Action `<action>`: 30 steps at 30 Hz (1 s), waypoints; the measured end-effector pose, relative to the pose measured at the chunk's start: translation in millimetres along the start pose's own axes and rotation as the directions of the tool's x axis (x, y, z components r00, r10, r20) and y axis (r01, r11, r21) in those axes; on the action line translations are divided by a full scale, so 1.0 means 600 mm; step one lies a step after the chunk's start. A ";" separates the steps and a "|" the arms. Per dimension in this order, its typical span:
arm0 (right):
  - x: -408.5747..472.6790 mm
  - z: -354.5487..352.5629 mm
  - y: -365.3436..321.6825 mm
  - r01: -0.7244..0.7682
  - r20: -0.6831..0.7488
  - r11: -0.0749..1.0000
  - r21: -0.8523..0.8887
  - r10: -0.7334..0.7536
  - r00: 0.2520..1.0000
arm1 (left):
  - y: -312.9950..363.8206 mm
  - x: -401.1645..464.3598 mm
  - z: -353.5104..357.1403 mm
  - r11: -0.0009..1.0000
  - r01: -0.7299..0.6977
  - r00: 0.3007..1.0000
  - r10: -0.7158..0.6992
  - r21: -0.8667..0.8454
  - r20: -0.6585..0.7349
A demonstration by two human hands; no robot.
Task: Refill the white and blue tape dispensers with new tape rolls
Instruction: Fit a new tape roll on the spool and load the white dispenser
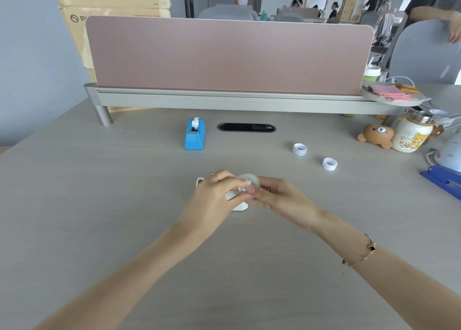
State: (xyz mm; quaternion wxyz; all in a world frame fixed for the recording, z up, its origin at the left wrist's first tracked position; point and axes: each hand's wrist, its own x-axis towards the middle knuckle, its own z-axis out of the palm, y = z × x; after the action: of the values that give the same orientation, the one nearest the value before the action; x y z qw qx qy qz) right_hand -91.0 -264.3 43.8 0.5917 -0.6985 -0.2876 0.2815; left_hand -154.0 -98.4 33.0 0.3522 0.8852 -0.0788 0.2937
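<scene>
The white tape dispenser (238, 203) stands on the desk in front of me, mostly covered by my hands. My left hand (214, 192) grips the dispenser's body. My right hand (272, 197) pinches a clear tape roll (249, 178) at the dispenser's top. Whether the roll sits in its cradle is hidden by my fingers. The blue tape dispenser (195, 135) stands further back, apart from both hands, with a small white roll in its holder. Two white empty cores, one printed (299, 149) and one plain (329, 164), lie to the right.
A pink divider screen (229, 55) on a metal rail closes the desk's far side. A black cable slot (246, 127) lies beside the blue dispenser. A bear toy (376, 135), a printed jar (411, 136) and a blue stapler (441, 180) crowd the right edge.
</scene>
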 end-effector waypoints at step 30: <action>-0.009 0.000 -0.022 0.118 -0.092 0.990 -0.082 -0.125 0.988 | -0.006 0.022 -0.045 0.910 0.315 0.934 -0.247 -0.270 0.258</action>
State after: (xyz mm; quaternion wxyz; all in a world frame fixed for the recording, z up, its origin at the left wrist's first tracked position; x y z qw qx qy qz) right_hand -95.6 -266.5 57.3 0.5939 -0.7146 -0.3113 0.1995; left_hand -154.7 -76.5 54.0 0.5134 0.8484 -0.0327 0.1250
